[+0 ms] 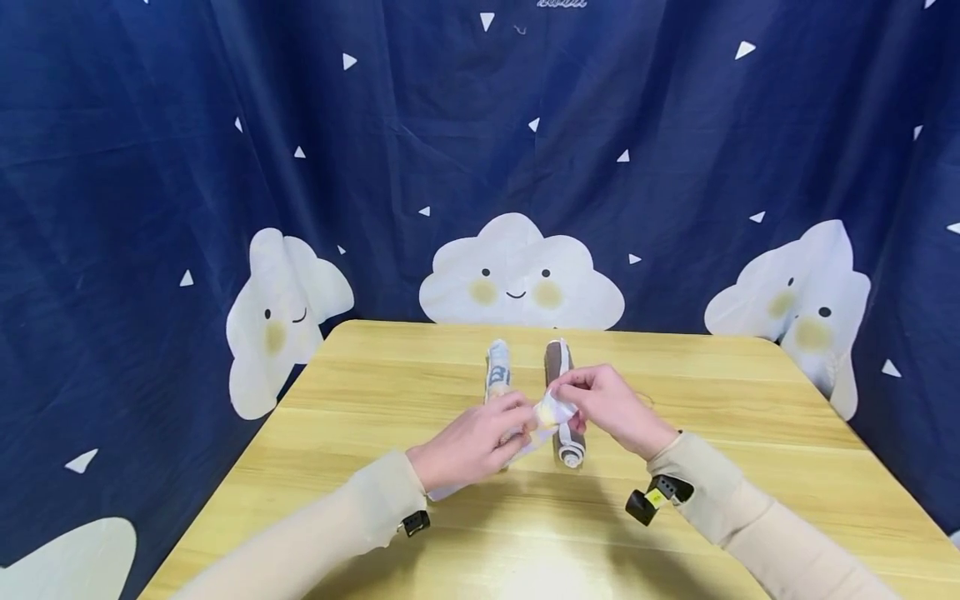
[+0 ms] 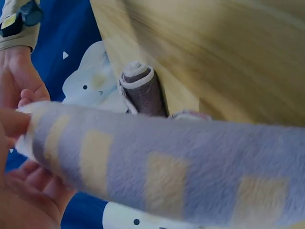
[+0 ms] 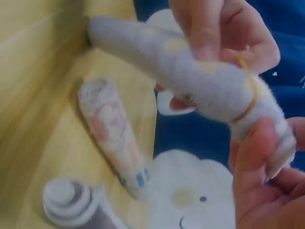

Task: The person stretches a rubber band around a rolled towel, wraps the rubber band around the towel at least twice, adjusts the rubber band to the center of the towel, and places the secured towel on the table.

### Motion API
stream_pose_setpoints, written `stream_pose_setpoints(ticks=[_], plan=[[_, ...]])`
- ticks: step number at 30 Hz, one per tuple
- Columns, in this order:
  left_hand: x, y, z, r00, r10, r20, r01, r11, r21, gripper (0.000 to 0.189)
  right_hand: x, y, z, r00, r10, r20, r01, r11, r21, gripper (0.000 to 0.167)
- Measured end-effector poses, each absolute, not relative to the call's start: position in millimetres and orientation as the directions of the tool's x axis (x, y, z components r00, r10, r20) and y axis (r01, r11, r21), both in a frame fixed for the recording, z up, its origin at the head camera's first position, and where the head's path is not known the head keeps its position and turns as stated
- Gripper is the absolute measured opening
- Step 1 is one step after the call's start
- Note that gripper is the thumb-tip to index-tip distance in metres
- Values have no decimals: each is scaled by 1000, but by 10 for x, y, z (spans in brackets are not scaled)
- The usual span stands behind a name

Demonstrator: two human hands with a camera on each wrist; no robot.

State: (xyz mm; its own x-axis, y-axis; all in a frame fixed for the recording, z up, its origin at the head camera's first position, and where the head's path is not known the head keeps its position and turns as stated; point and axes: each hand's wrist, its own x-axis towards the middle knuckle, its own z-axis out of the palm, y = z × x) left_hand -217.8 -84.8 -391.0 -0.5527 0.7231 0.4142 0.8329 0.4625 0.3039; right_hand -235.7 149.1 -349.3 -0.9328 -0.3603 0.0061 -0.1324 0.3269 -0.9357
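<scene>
Both hands hold a rolled lavender towel [image 3: 190,81] with yellow patches, slanting above the table. My left hand [image 1: 483,433] grips the roll partway along, fingers on one side and thumb on the other. Near the towel's upper right end, my right hand [image 1: 611,408] pinches it between thumb and fingers. A yellow rubber band [image 3: 256,88] circles the roll close to the right hand's thumb. Behind the hands, a rolled white towel with printed figures [image 3: 112,126] and a rolled brown towel with white edging [image 1: 572,450] lie side by side on the table.
The wooden table [image 1: 337,400] spreads around the hands. A dark blue curtain [image 1: 420,108] with white clouds and triangles hangs around its back and sides. Each wrist carries a small black camera, the right one [image 1: 651,500] with a yellow label.
</scene>
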Motion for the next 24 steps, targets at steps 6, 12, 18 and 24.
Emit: stream_pose_setpoints(ticks=[6, 12, 18, 24], plan=[[-2184, -827, -3950, -664, 661, 351, 737, 495, 461, 28, -2410, 1568, -3566, -881, -471, 36, -227, 354, -907, 22], [-2280, -872, -3948, -686, 681, 257, 570, 283, 771, 27, -2387, 1631, -3642, -754, -605, 256, -496, 269, -826, 26], [-2312, -884, -3913, -669, 714, 207, 471, 192, 861, 27, -2393, 1662, -3664, -598, -721, 349, -625, 147, -767, 34], [-2246, -899, -3867, -673, 696, 249, 589, 301, 750, 24, -2390, 1655, -3670, -657, -674, 339, -594, 185, -783, 26]])
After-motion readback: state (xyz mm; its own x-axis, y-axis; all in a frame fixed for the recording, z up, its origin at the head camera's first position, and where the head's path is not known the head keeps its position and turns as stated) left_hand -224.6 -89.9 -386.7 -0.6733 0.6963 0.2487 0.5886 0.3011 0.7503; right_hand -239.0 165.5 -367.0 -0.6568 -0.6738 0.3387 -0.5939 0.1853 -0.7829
